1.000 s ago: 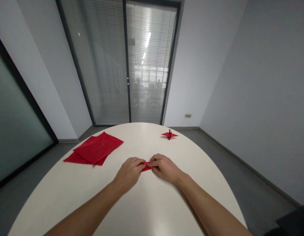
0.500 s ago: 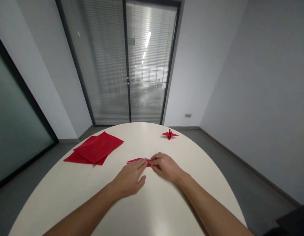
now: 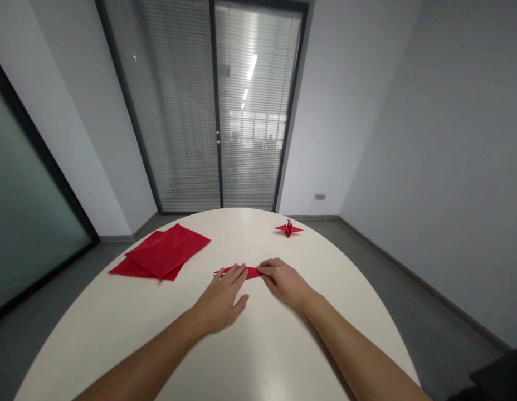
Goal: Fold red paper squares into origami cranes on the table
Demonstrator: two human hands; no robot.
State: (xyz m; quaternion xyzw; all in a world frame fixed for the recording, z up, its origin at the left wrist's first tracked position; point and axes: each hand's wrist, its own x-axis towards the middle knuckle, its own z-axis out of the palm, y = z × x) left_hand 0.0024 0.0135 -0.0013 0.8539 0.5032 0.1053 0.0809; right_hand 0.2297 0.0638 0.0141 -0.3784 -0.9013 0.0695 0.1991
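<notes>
A narrow folded piece of red paper (image 3: 252,273) lies on the white table between my hands. My left hand (image 3: 223,298) rests with its fingers stretched out over the paper's left part, thumb held apart. At the paper's right end, my right hand (image 3: 281,281) has its thumb and fingers pinched on the tip. Parts of the paper are hidden under the left fingers and behind the right fingertips.
Several red paper sheets (image 3: 169,250) lie overlapped at the table's left. A folded red paper crane (image 3: 288,229) stands near the far right edge of the round white table (image 3: 258,345). Beyond the table is a glass partition with blinds (image 3: 179,111).
My left fingers have slid a little to the left and spread along the paper. More of the paper's middle shows now. My right hand stays at its right end.
</notes>
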